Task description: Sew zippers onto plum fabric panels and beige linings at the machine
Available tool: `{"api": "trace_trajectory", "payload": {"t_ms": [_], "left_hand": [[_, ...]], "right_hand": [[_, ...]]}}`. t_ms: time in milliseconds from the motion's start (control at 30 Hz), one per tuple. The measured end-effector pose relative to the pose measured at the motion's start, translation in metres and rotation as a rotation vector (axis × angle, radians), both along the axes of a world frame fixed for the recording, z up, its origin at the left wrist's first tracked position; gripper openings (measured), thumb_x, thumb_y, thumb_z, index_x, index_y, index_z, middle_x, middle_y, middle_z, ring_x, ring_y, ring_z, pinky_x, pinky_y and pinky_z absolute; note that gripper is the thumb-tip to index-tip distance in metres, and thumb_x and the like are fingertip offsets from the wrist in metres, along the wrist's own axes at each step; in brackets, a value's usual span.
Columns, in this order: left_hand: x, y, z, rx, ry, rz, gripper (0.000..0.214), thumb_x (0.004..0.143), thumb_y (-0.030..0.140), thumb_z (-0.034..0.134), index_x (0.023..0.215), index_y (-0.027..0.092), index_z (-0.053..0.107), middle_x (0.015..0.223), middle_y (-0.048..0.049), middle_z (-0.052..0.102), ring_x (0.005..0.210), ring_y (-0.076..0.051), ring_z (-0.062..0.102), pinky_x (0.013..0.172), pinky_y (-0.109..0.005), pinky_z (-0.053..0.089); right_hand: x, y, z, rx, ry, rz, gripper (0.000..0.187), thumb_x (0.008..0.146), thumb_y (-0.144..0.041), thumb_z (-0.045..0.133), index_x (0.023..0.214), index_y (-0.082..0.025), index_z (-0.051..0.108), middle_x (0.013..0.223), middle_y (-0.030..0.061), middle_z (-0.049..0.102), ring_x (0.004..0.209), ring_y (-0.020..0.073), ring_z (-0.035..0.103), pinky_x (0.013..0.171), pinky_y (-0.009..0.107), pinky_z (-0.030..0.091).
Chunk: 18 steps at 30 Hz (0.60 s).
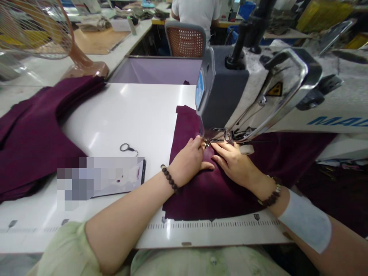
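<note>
A maroon fabric piece (212, 195) lies flat on the white sewing table, passing beneath the presser foot (207, 143) of a sewing machine (230, 92). My left hand (189, 159) rests on the cloth left of the foot, fingers stretched forward and thumb out to the side. On the other side, my right hand (234, 161) lies on the same cloth with its fingers extended toward the foot. Both hands are open and press down on the fabric. The needle itself is too small to make out.
At left, a stack of maroon fabric pieces (37, 130) hangs over the table. A phone (120, 180), partly blurred, lies left of my forearm. Behind are a fan (83, 63), a lilac bin (161, 71), a chair (186, 40) and a seated person (195, 13).
</note>
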State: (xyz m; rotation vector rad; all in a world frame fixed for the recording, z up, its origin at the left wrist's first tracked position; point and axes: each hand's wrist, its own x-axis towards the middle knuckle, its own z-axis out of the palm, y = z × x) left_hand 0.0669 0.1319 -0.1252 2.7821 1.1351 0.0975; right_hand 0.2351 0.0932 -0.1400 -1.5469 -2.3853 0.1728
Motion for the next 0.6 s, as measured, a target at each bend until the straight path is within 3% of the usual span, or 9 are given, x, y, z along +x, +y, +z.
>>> {"api": "trace_trajectory", "payload": {"t_ms": [300, 433, 600], "left_hand": [[0.000, -0.002, -0.002, 0.072, -0.015, -0.005, 0.071, 0.068, 0.059, 0.059, 0.110, 0.002, 0.051, 0.117, -0.0188, 0.051, 0.116, -0.026, 0.045, 0.102, -0.035, 0.035], [0.001, -0.002, -0.001, 0.084, -0.012, -0.002, 0.073, 0.069, 0.059, 0.058, 0.111, 0.001, 0.051, 0.120, -0.0197, 0.051, 0.119, -0.026, 0.043, 0.104, -0.036, 0.033], [-0.019, -0.021, 0.000, 0.096, 0.107, 0.058, 0.079, 0.077, 0.057, 0.052, 0.123, -0.006, 0.043, 0.130, -0.0251, 0.042, 0.126, -0.031, 0.035, 0.105, -0.040, 0.032]], "right_hand": [[0.001, 0.003, 0.001, 0.000, -0.020, 0.001, 0.039, 0.092, -0.031, 0.034, 0.123, -0.012, 0.049, 0.124, 0.0116, 0.053, 0.118, 0.0242, 0.045, 0.105, 0.050, 0.023], [0.002, -0.003, 0.010, 0.021, -0.083, -0.015, 0.041, 0.091, -0.030, 0.037, 0.126, -0.010, 0.045, 0.126, 0.0136, 0.051, 0.117, 0.0249, 0.045, 0.105, 0.050, 0.025], [0.008, -0.033, 0.022, 0.043, -0.295, -0.190, 0.042, 0.089, -0.033, 0.041, 0.125, -0.014, 0.045, 0.129, 0.0165, 0.047, 0.123, 0.0340, 0.037, 0.096, 0.068, 0.019]]}}
